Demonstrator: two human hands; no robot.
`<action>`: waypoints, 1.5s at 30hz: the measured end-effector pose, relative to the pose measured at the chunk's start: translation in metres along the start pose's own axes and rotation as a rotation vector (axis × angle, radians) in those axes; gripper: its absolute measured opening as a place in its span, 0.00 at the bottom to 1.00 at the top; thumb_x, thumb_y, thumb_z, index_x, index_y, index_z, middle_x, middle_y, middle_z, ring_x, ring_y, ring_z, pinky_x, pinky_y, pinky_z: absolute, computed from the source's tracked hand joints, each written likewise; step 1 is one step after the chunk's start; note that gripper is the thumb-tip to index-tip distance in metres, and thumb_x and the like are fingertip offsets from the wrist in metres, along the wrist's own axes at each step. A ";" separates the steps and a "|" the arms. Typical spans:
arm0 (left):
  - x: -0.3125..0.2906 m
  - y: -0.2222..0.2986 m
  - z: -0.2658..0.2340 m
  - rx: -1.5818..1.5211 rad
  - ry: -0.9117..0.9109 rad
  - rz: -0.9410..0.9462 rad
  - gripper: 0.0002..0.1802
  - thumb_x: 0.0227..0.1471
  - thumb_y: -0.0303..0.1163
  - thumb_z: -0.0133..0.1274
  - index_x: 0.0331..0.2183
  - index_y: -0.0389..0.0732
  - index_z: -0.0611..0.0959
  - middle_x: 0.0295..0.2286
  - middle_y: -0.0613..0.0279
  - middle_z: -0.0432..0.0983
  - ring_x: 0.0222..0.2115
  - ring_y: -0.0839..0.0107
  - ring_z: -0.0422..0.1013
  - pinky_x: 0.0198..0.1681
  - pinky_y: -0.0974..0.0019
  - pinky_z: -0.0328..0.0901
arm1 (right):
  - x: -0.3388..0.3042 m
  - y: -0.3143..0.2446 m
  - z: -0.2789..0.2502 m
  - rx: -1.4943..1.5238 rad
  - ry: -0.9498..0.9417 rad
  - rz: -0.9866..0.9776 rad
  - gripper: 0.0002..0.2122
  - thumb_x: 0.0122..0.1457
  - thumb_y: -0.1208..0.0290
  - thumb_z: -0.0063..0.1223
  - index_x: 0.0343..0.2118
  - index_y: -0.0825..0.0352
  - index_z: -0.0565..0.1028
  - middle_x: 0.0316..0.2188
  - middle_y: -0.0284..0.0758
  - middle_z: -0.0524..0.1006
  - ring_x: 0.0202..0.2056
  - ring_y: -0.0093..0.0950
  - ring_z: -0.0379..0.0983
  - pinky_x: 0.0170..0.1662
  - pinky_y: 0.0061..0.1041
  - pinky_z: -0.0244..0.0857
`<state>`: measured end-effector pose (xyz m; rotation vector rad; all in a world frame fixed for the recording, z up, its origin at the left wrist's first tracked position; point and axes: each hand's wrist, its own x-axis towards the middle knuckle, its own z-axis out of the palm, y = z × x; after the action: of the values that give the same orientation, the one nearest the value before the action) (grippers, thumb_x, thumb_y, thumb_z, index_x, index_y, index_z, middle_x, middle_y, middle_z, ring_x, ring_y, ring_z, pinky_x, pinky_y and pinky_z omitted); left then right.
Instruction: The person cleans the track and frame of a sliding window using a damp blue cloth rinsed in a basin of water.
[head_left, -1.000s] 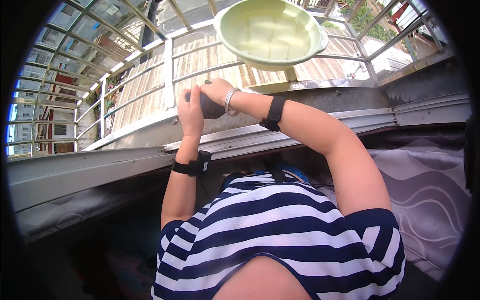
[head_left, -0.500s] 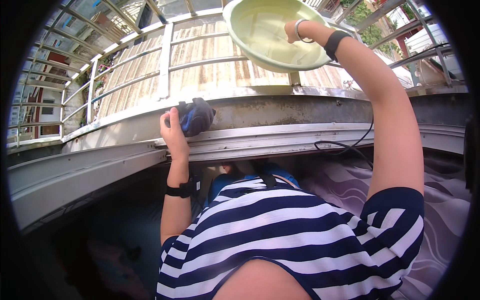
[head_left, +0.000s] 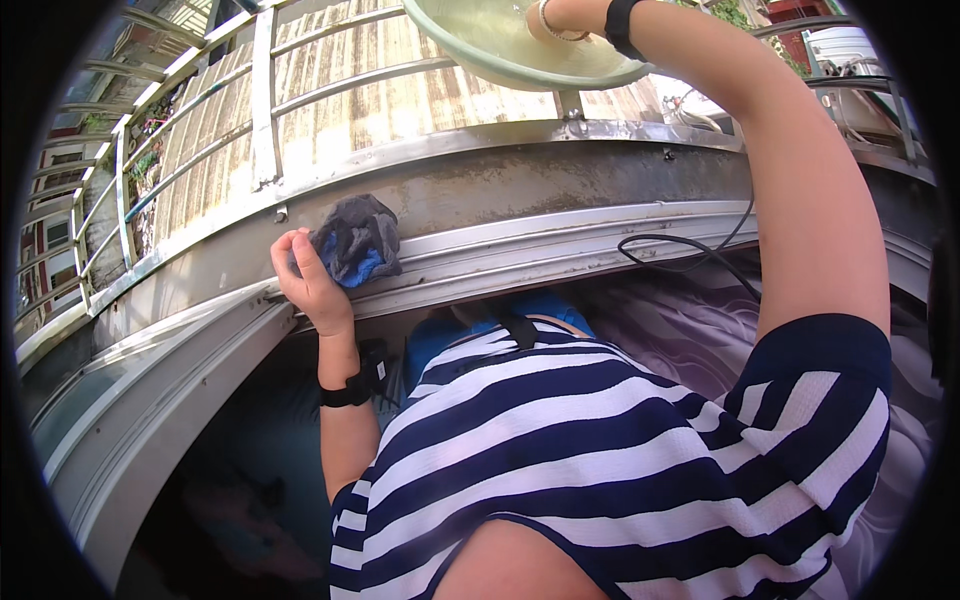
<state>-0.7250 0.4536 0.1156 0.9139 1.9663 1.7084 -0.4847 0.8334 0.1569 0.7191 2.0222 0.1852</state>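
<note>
A crumpled dark grey cloth [head_left: 355, 235] with blue patches sits in my left hand [head_left: 312, 285], above the window frame. The thumb and one finger show upright at its left side; the other fingers are partly hidden behind the cloth. At the top of the view, a pale green plastic basin [head_left: 520, 76] holds cloudy, yellowish liquid. My right arm reaches over its right rim, and my right hand [head_left: 545, 20] is down inside the basin. Its fingers are hidden, so I cannot see whether they hold anything.
Metal railing bars [head_left: 265, 100] stand outside, over a corrugated roof [head_left: 350, 90]. White sliding-window tracks [head_left: 560, 235] cross in front of my body. A black cable [head_left: 690, 290] loops over them at the right. Purple patterned fabric [head_left: 650, 330] lies at the lower right.
The view has shifted, so the basin sits higher in it. My left hand and the cloth appear farther left, with more blue showing. My right hand is lower inside the basin, its fingers out of sight.
</note>
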 end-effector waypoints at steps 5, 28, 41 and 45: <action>0.001 0.000 0.001 -0.014 0.000 -0.005 0.14 0.61 0.36 0.41 0.34 0.34 0.73 0.32 0.62 0.70 0.35 0.75 0.64 0.45 0.72 0.59 | 0.003 -0.002 0.001 0.002 0.005 -0.022 0.11 0.47 0.65 0.57 0.30 0.67 0.80 0.31 0.38 0.79 0.30 0.34 0.76 0.35 0.31 0.69; 0.001 -0.002 0.001 -0.053 0.003 -0.045 0.14 0.61 0.37 0.42 0.35 0.34 0.72 0.33 0.62 0.69 0.35 0.75 0.62 0.44 0.72 0.58 | 0.001 -0.021 -0.002 -0.511 -0.108 -0.193 0.12 0.47 0.64 0.58 0.32 0.65 0.80 0.32 0.36 0.79 0.31 0.33 0.76 0.36 0.30 0.69; 0.000 -0.006 -0.002 -0.052 0.015 -0.021 0.13 0.61 0.36 0.42 0.35 0.35 0.72 0.32 0.64 0.68 0.34 0.76 0.62 0.43 0.72 0.58 | 0.008 -0.048 -0.024 -0.959 -0.204 -0.444 0.13 0.46 0.63 0.59 0.32 0.64 0.80 0.33 0.35 0.79 0.32 0.32 0.76 0.36 0.29 0.69; 0.000 -0.008 -0.004 -0.085 0.009 -0.060 0.14 0.60 0.36 0.43 0.35 0.34 0.72 0.32 0.62 0.68 0.35 0.73 0.62 0.44 0.70 0.58 | 0.023 -0.054 -0.013 -0.894 -0.179 -0.301 0.14 0.48 0.59 0.59 0.36 0.59 0.80 0.35 0.29 0.79 0.34 0.27 0.76 0.39 0.24 0.68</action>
<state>-0.7294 0.4507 0.1081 0.8114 1.8920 1.7506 -0.5262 0.8043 0.1251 -0.1293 1.6092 0.7532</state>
